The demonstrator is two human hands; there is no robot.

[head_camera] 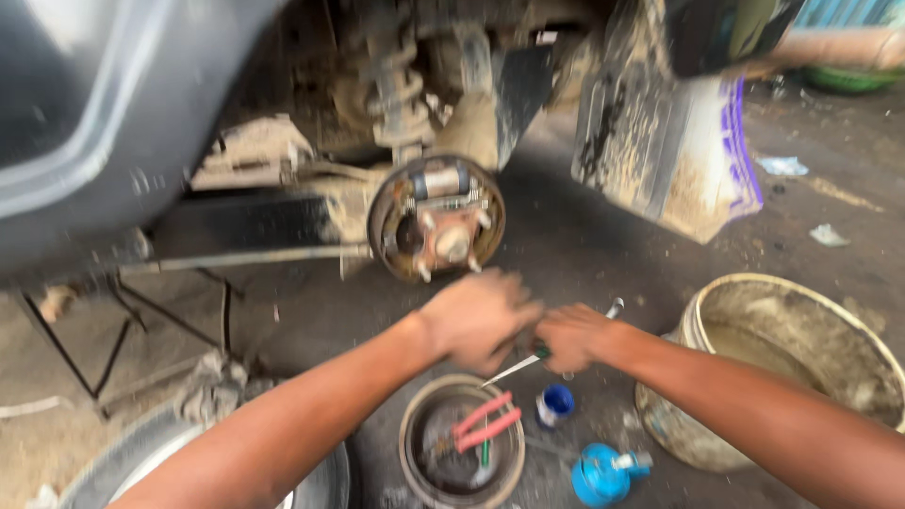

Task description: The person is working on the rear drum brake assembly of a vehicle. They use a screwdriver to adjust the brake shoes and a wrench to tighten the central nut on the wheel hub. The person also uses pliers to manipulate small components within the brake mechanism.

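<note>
My left hand (478, 316) and my right hand (571, 336) meet in front of me, both blurred by motion. My right hand grips a screwdriver (514, 369) with a green handle and a metal shaft slanting down to the left; another metal tip (614, 308) sticks up past it. My left hand closes over the same spot, and I cannot tell exactly what it holds. Beyond the hands is a bare rusty brake assembly with wheel studs (436, 220) under a dark car body (104, 123).
A removed brake drum (412, 462) lies on the ground below my hands, with red-handled pliers (485, 424) inside. A small blue-capped bottle (554, 404) and a blue container (601, 473) sit beside it. A dirty bucket (782, 363) stands right, a tyre (141, 462) left, a mud flap (660, 141) behind.
</note>
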